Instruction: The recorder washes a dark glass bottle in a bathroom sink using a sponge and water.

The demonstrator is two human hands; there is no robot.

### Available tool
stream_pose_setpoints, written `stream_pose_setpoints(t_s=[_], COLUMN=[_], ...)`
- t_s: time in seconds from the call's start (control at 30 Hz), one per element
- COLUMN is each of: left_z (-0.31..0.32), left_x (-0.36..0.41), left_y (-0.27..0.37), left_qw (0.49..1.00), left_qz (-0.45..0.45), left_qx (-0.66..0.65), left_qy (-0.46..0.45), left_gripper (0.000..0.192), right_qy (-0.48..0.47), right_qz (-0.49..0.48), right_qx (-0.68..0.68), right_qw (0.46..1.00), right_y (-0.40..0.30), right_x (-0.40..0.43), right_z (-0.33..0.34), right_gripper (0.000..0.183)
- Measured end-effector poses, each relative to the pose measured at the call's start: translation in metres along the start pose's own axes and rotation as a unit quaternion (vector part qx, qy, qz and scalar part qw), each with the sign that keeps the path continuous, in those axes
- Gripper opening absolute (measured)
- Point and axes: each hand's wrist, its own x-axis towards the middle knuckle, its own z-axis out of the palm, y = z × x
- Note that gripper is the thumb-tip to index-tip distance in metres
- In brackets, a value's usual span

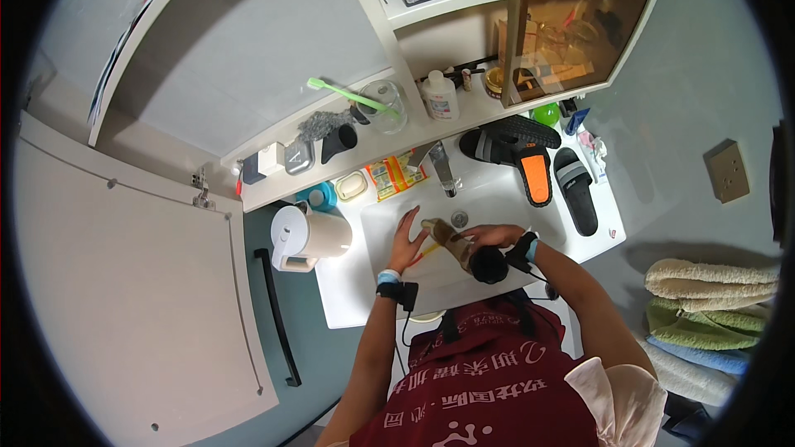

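Note:
In the white washbasin [397,292] is a brown boot-like shoe [456,247], its narrow tip towards the drain. At its near end is a round black part [489,264], which looks like the boot's dark opening. My right hand [495,235] has its fingers on the shoe's right side; the grip is partly hidden. To the left of the shoe, my left hand [406,241] has its fingers spread and holds nothing visible. A thin yellow-orange stick [430,252], perhaps a brush handle, lies between the left hand and the shoe.
A faucet [442,167] stands behind the drain [459,219]. Black slippers [576,192], one with an orange sole [536,179], rest at the right. On the left are a cream pitcher [326,234] and a soap dish [351,186]. An open cabinet shelf [279,183] overhangs the back.

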Motion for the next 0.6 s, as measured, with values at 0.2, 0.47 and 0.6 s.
stream_pose_setpoints(t_s=[0.2, 0.47, 0.6], left_z=[-0.041, -0.037, -0.029], left_x=[0.013, -0.015, -0.016], left_y=[0.005, -0.015, -0.011], left_qw=[0.92, 0.891, 0.884], left_qz=[-0.171, -0.308, -0.348], left_qx=[-0.121, -0.261, -0.266], left_qy=[-0.332, -0.208, -0.162], left_gripper=[0.04, 0.031, 0.028], right_qy=[-0.055, -0.009, 0.007], right_qz=[0.017, -0.083, -0.179], right_qx=[-0.075, 0.46, 0.527], right_qw=[0.996, 0.884, 0.831], right_y=[-0.063, 0.003, 0.049], right_x=[-0.023, -0.044, -0.037], right_z=[0.019, 0.001, -0.015], right_gripper=[0.06, 0.081, 0.063])
